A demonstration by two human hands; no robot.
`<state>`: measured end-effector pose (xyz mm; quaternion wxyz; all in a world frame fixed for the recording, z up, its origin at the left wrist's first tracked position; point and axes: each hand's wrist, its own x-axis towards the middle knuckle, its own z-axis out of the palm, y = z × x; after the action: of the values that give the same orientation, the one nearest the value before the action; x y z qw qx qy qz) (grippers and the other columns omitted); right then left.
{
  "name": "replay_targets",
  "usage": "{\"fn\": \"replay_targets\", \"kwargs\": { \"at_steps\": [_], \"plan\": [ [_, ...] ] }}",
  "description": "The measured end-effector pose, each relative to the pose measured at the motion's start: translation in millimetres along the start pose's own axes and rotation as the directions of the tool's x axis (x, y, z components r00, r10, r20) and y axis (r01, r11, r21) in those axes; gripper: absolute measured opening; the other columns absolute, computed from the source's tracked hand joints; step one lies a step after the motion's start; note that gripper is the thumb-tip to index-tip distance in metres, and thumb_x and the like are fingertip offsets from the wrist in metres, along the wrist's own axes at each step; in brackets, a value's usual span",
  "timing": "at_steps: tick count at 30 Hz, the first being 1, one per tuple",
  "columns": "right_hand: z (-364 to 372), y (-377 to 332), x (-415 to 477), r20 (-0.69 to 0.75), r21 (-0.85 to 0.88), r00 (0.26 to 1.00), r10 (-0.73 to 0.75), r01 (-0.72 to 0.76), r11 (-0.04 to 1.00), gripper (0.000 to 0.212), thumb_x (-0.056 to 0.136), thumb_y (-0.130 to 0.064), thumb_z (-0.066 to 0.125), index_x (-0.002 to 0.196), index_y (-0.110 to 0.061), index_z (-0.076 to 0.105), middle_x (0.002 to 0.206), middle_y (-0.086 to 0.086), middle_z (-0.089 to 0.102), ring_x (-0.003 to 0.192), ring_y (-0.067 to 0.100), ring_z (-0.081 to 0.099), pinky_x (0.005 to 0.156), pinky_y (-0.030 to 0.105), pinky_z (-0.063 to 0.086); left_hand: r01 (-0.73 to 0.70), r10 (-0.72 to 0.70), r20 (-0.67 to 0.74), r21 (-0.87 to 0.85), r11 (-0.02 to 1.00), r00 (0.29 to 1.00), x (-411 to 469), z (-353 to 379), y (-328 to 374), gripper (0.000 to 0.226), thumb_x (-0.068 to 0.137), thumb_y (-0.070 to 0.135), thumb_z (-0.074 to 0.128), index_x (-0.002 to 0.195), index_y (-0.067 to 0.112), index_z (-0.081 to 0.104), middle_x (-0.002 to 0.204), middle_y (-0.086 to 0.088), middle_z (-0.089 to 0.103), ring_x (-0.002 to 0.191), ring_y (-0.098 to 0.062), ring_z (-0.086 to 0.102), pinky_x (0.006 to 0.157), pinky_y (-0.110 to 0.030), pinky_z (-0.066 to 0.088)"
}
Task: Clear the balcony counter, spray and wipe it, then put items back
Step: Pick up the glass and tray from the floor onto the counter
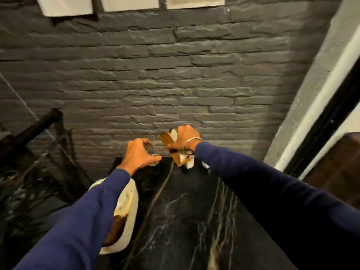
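A brick wall (175,75) backs the marble counter (185,211), where a cord (161,190) and cloth (127,201) lie. At its far end the left hand (139,154) curls round a glass (153,152); the right hand (184,139) grips a paper-filled holder (167,140).

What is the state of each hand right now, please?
Left hand: holds a small clear glass.
Right hand: grips a gold and white object, kind unclear.
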<state>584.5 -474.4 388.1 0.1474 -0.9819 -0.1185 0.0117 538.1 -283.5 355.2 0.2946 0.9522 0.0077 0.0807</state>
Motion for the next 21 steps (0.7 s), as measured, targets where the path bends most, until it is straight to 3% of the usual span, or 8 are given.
{"fn": "replay_targets", "kwargs": {
  "at_steps": [3, 7, 11, 16, 21],
  "plan": [
    [-5, 71, 11, 0.01, -0.02, 0.995, 0.103, -0.102, 0.995, 0.065, 0.069, -0.059, 0.074, 0.113, -0.012, 0.063, 0.115, 0.013, 0.066, 0.105, 0.032, 0.062, 0.082, 0.038, 0.052, -0.002, 0.003, 0.101, -0.014, 1.0, 0.995, 31, 51, 37, 0.055, 0.059, 0.033, 0.09, 0.106, 0.013, 0.07, 0.096, 0.001, 0.063, 0.093, -0.011, 0.051, 0.084, -0.021, 0.043],
    [-11, 163, 24, 0.049, -0.004, 0.964, 0.26, -0.26, 0.966, 0.056, 0.074, -0.054, 0.072, 0.111, -0.013, 0.062, 0.111, 0.01, 0.066, 0.1, 0.027, 0.063, 0.078, 0.035, 0.051, -0.027, 0.029, 0.2, -0.012, 1.0, 0.979, 70, 120, 70, 0.055, 0.049, 0.038, 0.093, 0.094, 0.015, 0.071, 0.089, 0.0, 0.07, 0.084, -0.015, 0.065, 0.079, -0.027, 0.055],
    [0, 233, 27, 0.099, 0.101, 0.94, 0.326, -0.335, 0.937, 0.044, 0.086, -0.047, 0.063, 0.11, -0.01, 0.061, 0.107, 0.007, 0.063, 0.095, 0.025, 0.06, 0.083, 0.037, 0.052, -0.018, 0.015, 0.296, 0.01, 1.0, 0.955, 93, 174, 88, 0.053, 0.047, 0.034, 0.092, 0.093, 0.017, 0.07, 0.093, 0.001, 0.068, 0.079, -0.009, 0.061, 0.069, -0.02, 0.048],
    [37, 297, 35, 0.185, 0.09, 0.859, 0.478, -0.499, 0.862, 0.039, 0.085, -0.018, 0.068, 0.12, -0.008, 0.057, 0.12, 0.016, 0.059, 0.11, 0.033, 0.059, 0.088, 0.04, 0.049, -0.025, 0.005, 0.405, 0.044, 0.999, 0.915, 117, 227, 90, 0.059, 0.043, 0.04, 0.092, 0.095, 0.022, 0.071, 0.092, 0.004, 0.068, 0.084, -0.011, 0.065, 0.07, -0.026, 0.056],
    [72, 337, 38, 0.269, 0.115, 0.8, 0.537, -0.58, 0.806, 0.043, 0.091, -0.034, 0.061, 0.125, -0.008, 0.056, 0.126, 0.013, 0.058, 0.117, 0.032, 0.057, 0.093, 0.036, 0.047, -0.073, 0.034, 0.499, 0.059, 0.996, 0.866, 143, 281, 99, 0.069, 0.043, 0.042, 0.091, 0.106, 0.027, 0.068, 0.108, 0.003, 0.061, 0.096, -0.016, 0.063, 0.078, -0.029, 0.057]
  ]
}}
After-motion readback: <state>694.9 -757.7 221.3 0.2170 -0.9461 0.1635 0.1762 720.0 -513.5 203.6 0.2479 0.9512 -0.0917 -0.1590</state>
